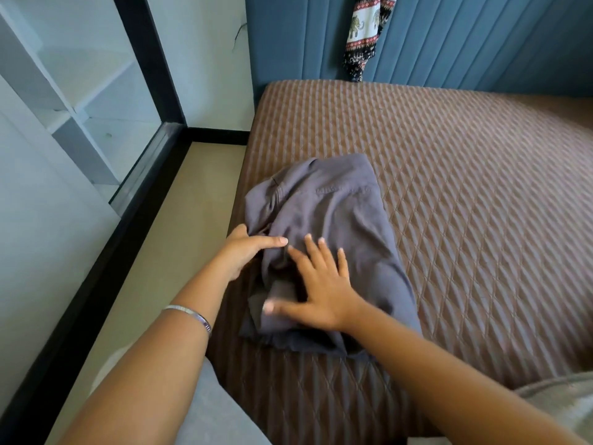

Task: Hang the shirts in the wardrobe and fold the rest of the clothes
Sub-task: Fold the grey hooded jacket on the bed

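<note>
R hand [321, 284] flat, fingers spread, pressing the grey garment [327, 220]. L hand [245, 252] grips its left edge, thumb on top. Garment's folded, long axis running from near edge toward headboard [449, 43], by the bed [481, 187] left edge.

Grey garment [324, 226]: plain slate-grey woven cloth, partly folded into a rough, elongated bundle. It shows a stitched seam and a short horizontal stitched detail near its far end. It lies on the bed near the left edge, long axis running from the near side toward the headboard. The far end is rumpled at the left, with loose folds. The near end shows an open dark fold and an uneven hem. The surface is lightly creased throughout.
</note>
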A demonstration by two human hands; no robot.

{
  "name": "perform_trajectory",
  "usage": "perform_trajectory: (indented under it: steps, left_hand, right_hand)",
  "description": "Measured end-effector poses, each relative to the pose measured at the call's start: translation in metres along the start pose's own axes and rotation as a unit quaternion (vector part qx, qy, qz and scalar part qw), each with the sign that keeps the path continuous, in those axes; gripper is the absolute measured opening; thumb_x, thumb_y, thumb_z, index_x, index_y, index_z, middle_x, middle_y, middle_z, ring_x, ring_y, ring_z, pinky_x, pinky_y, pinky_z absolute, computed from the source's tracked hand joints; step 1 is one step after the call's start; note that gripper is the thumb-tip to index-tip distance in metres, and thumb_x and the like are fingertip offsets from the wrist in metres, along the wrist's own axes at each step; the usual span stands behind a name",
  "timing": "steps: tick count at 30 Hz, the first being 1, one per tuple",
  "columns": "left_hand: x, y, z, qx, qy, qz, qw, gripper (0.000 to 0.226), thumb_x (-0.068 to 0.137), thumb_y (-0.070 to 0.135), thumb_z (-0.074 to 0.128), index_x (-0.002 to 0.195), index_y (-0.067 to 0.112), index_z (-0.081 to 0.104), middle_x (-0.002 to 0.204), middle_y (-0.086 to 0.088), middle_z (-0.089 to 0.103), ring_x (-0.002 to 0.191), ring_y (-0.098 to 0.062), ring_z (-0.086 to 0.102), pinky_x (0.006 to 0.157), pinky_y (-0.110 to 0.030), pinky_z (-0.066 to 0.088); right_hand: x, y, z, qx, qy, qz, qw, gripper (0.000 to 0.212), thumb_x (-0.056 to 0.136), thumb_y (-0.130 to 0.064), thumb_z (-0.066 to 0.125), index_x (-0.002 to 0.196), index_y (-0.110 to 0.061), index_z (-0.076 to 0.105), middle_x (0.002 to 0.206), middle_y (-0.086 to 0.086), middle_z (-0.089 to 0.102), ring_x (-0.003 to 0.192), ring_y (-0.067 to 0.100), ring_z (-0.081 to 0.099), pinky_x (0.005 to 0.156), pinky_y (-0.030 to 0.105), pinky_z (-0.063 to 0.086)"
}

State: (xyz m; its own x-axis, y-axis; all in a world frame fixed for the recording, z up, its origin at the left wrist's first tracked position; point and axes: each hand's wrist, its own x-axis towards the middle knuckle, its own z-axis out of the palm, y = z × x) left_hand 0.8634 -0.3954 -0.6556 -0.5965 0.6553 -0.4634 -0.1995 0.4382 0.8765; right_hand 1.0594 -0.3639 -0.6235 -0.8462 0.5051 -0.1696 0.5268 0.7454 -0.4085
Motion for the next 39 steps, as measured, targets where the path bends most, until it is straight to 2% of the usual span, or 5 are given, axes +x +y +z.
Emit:
perform_trajectory:
  steps: [9, 20, 27, 33, 39]
  left_hand:
    - [0.015, -0.007, 0.007, -0.115, 0.091, 0.097, 0.984, 0.043, 0.077, 0.006, 0.077, 0.114, 0.008, 0.055, 0.113, -0.009, 0.067, 0.095, -0.019, 0.066, 0.081, -0.029, 0.052]
    - [0.02, -0.016, 0.003, -0.134, 0.062, 0.019, 0.989, 0.017, 0.092, 0.017, 0.065, 0.105, 0.011, 0.058, 0.107, -0.01, 0.066, 0.088, -0.019, 0.064, 0.079, -0.031, 0.053]
    - [0.026, -0.014, -0.01, -0.243, 0.147, -0.028, 0.958, 0.007, 0.096, 0.01, 0.056, 0.092, 0.016, 0.058, 0.092, -0.007, 0.061, 0.073, -0.015, 0.06, 0.056, -0.027, 0.051]
    - [0.033, 0.0, -0.016, -0.168, 0.006, -0.034, 0.985, 0.03, 0.085, 0.037, 0.071, 0.104, 0.014, 0.067, 0.094, -0.006, 0.072, 0.085, -0.023, 0.068, 0.064, -0.03, 0.055]
    - [0.052, 0.003, -0.012, -0.144, 0.041, 0.005, 0.989, 0.032, 0.082, -0.009, 0.056, 0.105, 0.012, 0.06, 0.104, -0.012, 0.07, 0.092, -0.025, 0.066, 0.068, -0.032, 0.052]
  right_hand:
    - [-0.05, -0.022, 0.054, -0.006, 0.164, -0.049, 0.985, 0.065, 0.071, -0.016, 0.037, 0.134, -0.013, 0.056, 0.123, 0.009, 0.066, 0.11, 0.02, 0.065, 0.078, 0.028, 0.058]
    - [-0.055, -0.037, 0.038, 0.074, 0.068, -0.048, 0.994, 0.055, 0.09, -0.06, 0.028, 0.128, -0.029, 0.054, 0.099, 0.0, 0.071, 0.094, 0.019, 0.067, 0.078, 0.033, 0.055]
    - [-0.041, -0.02, 0.071, -0.146, 0.058, -0.024, 0.987, 0.062, 0.098, -0.049, 0.03, 0.152, -0.022, 0.02, 0.16, 0.005, 0.008, 0.148, 0.031, 0.01, 0.118, 0.046, 0.004]
    - [0.042, -0.013, -0.017, 0.021, 0.129, 0.032, 0.991, 0.019, 0.092, -0.023, 0.047, 0.103, -0.017, 0.062, 0.103, 0.015, 0.068, 0.099, 0.035, 0.062, 0.079, 0.037, 0.048]
    - [0.185, 0.008, -0.079, -0.008, 0.079, -0.003, 0.997, 0.055, 0.09, -0.004, 0.043, 0.144, -0.012, 0.036, 0.14, 0.015, 0.046, 0.13, 0.035, 0.038, 0.102, 0.049, 0.039]
